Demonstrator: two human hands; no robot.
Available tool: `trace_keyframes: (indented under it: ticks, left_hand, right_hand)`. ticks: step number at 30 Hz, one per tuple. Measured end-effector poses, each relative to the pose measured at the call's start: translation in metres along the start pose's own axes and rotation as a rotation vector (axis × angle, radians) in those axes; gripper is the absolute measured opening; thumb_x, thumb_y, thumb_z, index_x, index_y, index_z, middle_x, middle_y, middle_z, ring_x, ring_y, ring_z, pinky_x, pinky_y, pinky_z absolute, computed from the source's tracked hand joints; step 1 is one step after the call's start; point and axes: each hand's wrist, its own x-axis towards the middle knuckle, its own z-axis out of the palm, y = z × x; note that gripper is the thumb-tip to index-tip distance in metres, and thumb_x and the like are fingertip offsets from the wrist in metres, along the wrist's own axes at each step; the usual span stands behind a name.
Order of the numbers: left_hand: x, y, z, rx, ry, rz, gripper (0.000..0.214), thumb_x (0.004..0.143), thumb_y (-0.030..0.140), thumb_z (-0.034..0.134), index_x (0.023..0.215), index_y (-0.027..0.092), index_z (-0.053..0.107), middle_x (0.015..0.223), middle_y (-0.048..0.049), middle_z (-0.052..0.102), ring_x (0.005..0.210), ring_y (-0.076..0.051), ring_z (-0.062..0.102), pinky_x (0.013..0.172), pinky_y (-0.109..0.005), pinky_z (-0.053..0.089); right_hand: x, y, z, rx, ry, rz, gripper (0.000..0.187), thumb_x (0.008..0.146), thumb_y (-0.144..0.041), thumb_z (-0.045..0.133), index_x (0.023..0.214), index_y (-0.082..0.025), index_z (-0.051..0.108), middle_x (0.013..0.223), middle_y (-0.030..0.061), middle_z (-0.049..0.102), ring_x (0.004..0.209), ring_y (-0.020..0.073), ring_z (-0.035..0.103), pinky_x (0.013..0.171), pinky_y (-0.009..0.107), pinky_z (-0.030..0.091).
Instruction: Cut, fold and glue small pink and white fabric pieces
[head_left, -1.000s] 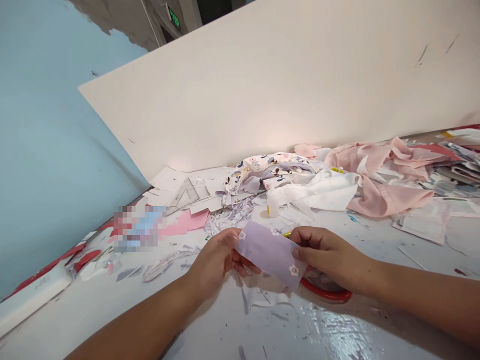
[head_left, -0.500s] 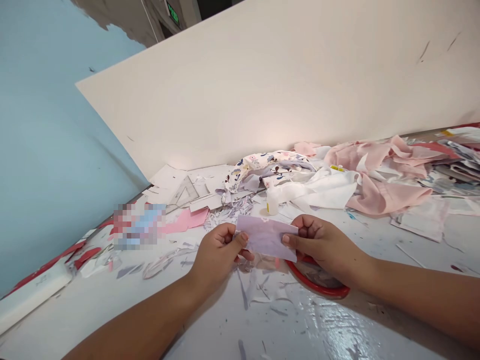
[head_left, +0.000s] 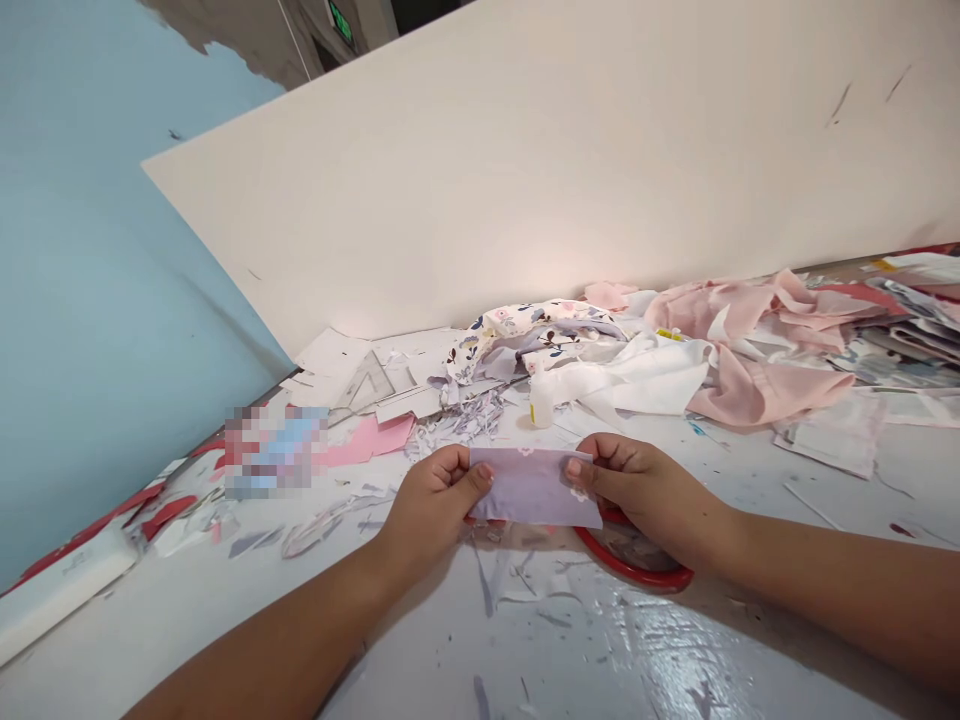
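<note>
A small lilac piece of fabric [head_left: 531, 487] with pale flower prints is stretched flat between both my hands just above the table. My left hand [head_left: 435, 500] pinches its left end with thumb on top. Its right end is pinched the same way by my right hand [head_left: 637, 485]. Under my right hand lies a red-rimmed round object [head_left: 637, 570], partly hidden. A small white glue bottle [head_left: 541, 398] stands just behind the fabric.
A heap of floral, white and pink cloth [head_left: 675, 360] lies at the back. Paper scraps [head_left: 465, 425], a clear set square [head_left: 367, 385] and pink paper [head_left: 375, 440] lie at left. A tall cream board [head_left: 570, 160] stands behind the white table [head_left: 585, 650].
The lilac fabric has been turned from a slanted hold to level and flat. Both hands drew slightly closer to me and lower.
</note>
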Motion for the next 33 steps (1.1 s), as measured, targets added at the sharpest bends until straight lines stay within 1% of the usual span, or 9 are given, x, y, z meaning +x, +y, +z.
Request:
trace_keyframes:
  ticks: [6,10,12,14,16,20,24,30,33]
  left_hand:
    - [-0.003,-0.005,0.001,-0.047,-0.009,0.03,0.029,0.073,0.04,0.06,0.063,0.017,0.045,0.051,0.0046,0.052,0.046,-0.009,0.052,0.047,-0.023,0.045]
    - [-0.002,-0.006,0.0,-0.129,-0.057,-0.019,0.028,0.073,0.038,0.061,0.064,0.017,0.045,0.05,0.0051,0.049,0.045,-0.007,0.049,0.046,-0.021,0.041]
    - [-0.001,-0.006,0.0,-0.145,-0.079,-0.032,0.026,0.071,0.036,0.064,0.067,0.017,0.047,0.052,0.0053,0.048,0.046,-0.006,0.045,0.045,-0.018,0.037]
    - [0.0,-0.008,-0.001,-0.119,-0.071,0.002,0.024,0.07,0.035,0.065,0.069,0.017,0.05,0.054,0.005,0.048,0.047,-0.005,0.044,0.045,-0.017,0.034]
    - [0.001,-0.011,0.0,-0.071,-0.063,0.045,0.024,0.07,0.036,0.065,0.07,0.016,0.052,0.055,0.0043,0.049,0.049,-0.005,0.044,0.046,-0.017,0.033]
    - [0.001,-0.016,0.002,-0.017,-0.016,0.082,0.024,0.07,0.037,0.064,0.068,0.017,0.052,0.056,0.004,0.049,0.05,-0.006,0.043,0.048,-0.019,0.033]
    - [-0.001,-0.015,0.004,0.011,0.02,0.095,0.025,0.071,0.039,0.062,0.068,0.017,0.052,0.058,0.0041,0.049,0.052,-0.007,0.043,0.049,-0.019,0.034]
    - [-0.001,-0.014,0.005,-0.008,0.023,0.089,0.026,0.071,0.039,0.062,0.065,0.017,0.049,0.056,0.0056,0.045,0.05,-0.006,0.041,0.048,-0.018,0.033]
    - [-0.002,-0.009,0.005,-0.062,-0.022,0.063,0.026,0.072,0.04,0.062,0.067,0.017,0.05,0.056,0.006,0.044,0.049,-0.005,0.041,0.048,-0.018,0.034]
  right_hand:
    - [0.0,-0.001,0.002,0.088,-0.023,0.034,0.036,0.064,-0.046,0.068,0.062,-0.021,0.042,0.042,-0.0105,0.04,0.032,0.0025,0.027,0.032,0.016,0.02]
    - [0.004,0.004,-0.002,0.062,-0.028,0.009,0.033,0.066,-0.044,0.068,0.062,-0.019,0.046,0.045,-0.0091,0.043,0.036,0.0027,0.03,0.035,0.015,0.021]
    - [0.004,0.005,-0.003,0.036,-0.052,-0.009,0.032,0.067,-0.044,0.068,0.064,-0.019,0.049,0.049,-0.0075,0.046,0.039,0.0032,0.035,0.037,0.016,0.026]
    - [0.004,0.006,-0.003,0.025,-0.089,-0.021,0.03,0.065,-0.043,0.069,0.067,-0.019,0.052,0.055,-0.0054,0.052,0.044,0.0048,0.042,0.041,0.017,0.031]
    - [0.002,0.005,-0.002,0.01,-0.098,-0.015,0.03,0.063,-0.042,0.071,0.069,-0.018,0.054,0.056,-0.0045,0.054,0.045,0.0058,0.045,0.042,0.018,0.033]
    - [-0.001,0.0,0.003,-0.063,0.005,-0.003,0.033,0.062,-0.044,0.07,0.062,-0.018,0.051,0.044,-0.0074,0.046,0.036,0.0042,0.035,0.035,0.017,0.025]
    - [-0.003,-0.003,0.006,-0.087,0.064,-0.028,0.036,0.061,-0.046,0.069,0.058,-0.019,0.046,0.041,-0.0084,0.041,0.035,0.0042,0.031,0.034,0.017,0.022]
    - [-0.001,0.0,0.006,-0.056,0.047,-0.041,0.038,0.061,-0.048,0.069,0.058,-0.02,0.044,0.041,-0.0085,0.04,0.035,0.0047,0.031,0.034,0.017,0.023]
    - [0.0,0.002,0.005,-0.024,0.027,-0.035,0.036,0.062,-0.046,0.07,0.06,-0.02,0.046,0.043,-0.008,0.042,0.036,0.0052,0.035,0.034,0.018,0.026]
